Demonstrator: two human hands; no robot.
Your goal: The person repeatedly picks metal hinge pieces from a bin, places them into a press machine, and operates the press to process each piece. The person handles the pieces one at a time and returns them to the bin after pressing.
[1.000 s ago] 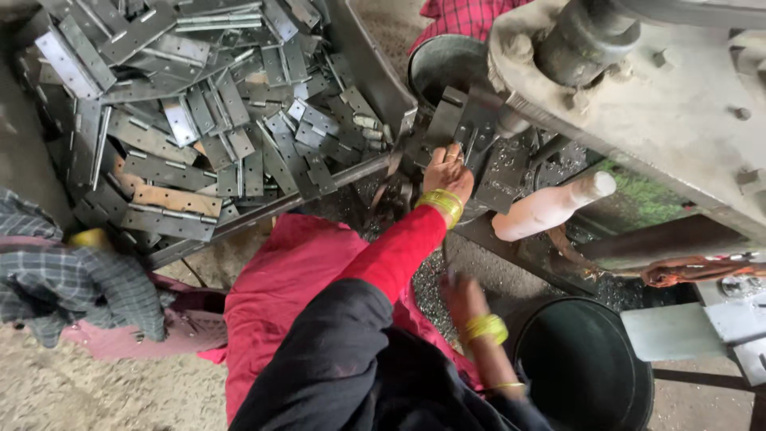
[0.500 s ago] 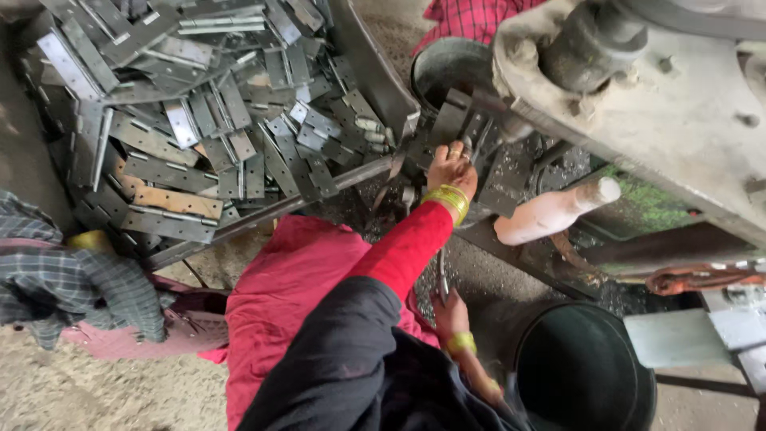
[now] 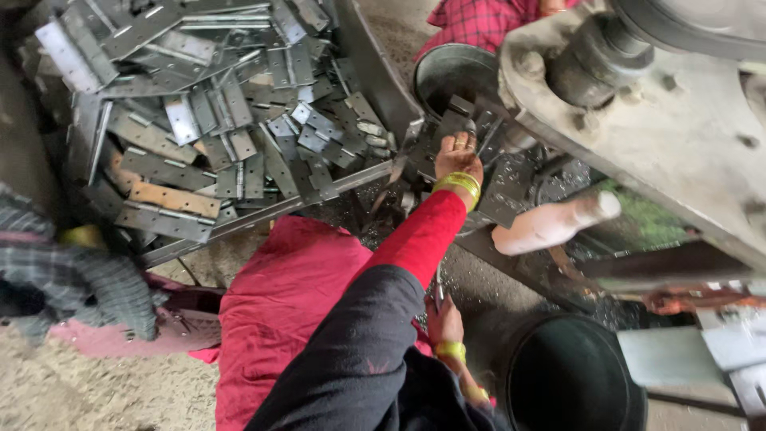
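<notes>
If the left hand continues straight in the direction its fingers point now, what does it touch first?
Probably the dark metal plates under the machine; the left hand already seems to rest at them. Beyond lies the grey bucket. Depth is unclear.

Metal hinge plates [image 3: 207, 120] across floor [image 3: 96, 391]

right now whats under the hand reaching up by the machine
Under the left hand lie dark flat metal plates at the foot of the grey machine. The palm and fingers cover whatever piece sits directly beneath, so I cannot tell whether it grips one.
</notes>
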